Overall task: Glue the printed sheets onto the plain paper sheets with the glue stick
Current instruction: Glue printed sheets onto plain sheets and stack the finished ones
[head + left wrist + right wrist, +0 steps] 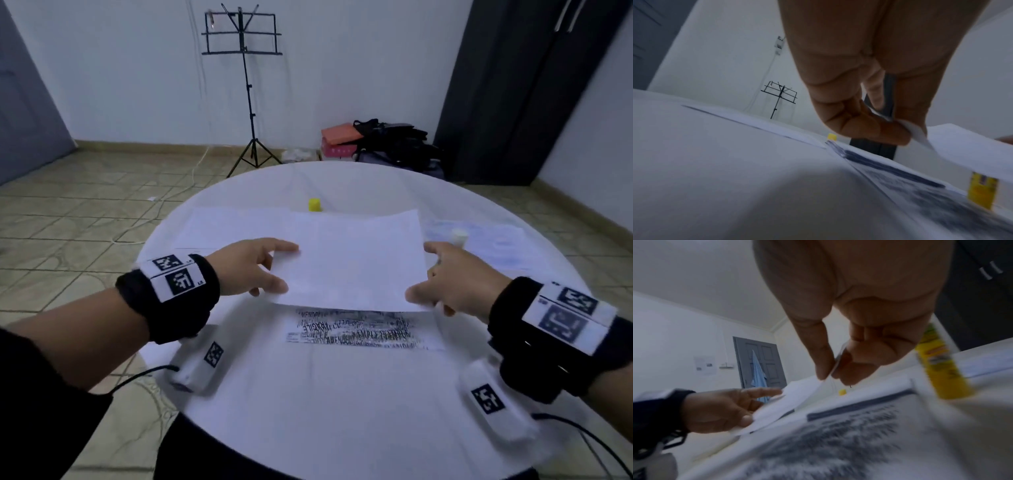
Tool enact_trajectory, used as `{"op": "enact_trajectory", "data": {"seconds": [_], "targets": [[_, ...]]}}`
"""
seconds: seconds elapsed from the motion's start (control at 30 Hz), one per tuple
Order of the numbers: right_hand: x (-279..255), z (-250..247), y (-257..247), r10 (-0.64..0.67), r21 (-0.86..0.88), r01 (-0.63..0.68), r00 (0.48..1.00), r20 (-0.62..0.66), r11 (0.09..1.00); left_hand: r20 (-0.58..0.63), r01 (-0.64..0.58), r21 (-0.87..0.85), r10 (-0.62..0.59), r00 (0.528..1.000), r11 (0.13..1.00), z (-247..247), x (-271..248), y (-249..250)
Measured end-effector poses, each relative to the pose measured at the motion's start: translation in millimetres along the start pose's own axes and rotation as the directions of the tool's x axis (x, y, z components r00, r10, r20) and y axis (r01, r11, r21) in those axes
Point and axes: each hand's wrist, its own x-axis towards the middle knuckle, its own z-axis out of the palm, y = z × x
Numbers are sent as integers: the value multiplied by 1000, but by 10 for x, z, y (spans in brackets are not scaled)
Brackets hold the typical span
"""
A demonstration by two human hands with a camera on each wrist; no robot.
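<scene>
Head view: left hand (253, 267) and right hand (452, 284) pinching opposite edges of plain sheet (352, 260), lifted above printed sheet (356, 330). Placement step, probably; next needs aligning edges, lowering flat.

head view above, wrist views low, close

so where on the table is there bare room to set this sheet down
Bare cloth lies along the table's near edge, below the printed sheet. The middle and far half are crowded: both hands hold the plain sheet, with more sheets, a yellow cap and the glue stick around.
</scene>
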Motion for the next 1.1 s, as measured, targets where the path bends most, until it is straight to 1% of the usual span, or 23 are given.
{"op": "enact_trajectory", "data": {"seconds": [0.1, 0.17, 0.4, 0.6, 0.77, 1.1], "targets": [[-70, -35, 138, 89, -81, -83, 993, 74, 993, 100, -5, 96, -5, 995, 995, 159, -32, 38], [-80, -52, 209, 134, -114, -121, 985, 109, 986, 145, 4, 132, -23, 989, 991, 225, -20, 63], [-41, 71, 355, 202, -185, -177, 971, 128, 967, 222, 2, 225, -54, 973, 974, 343, 38, 96], [-14, 110, 366, 204, -199, -181, 973, 105, 963, 226, 18, 258, -78, 971, 966, 344, 61, 76], [14, 104, 399, 227, -141, -210, 966, 123, 968, 227, 23, 247, -80, 971, 969, 333, 53, 63], [26, 118, 405, 222, -109, -209, 968, 120, 972, 241, 26, 225, -81, 967, 974, 328, 50, 34]]}}
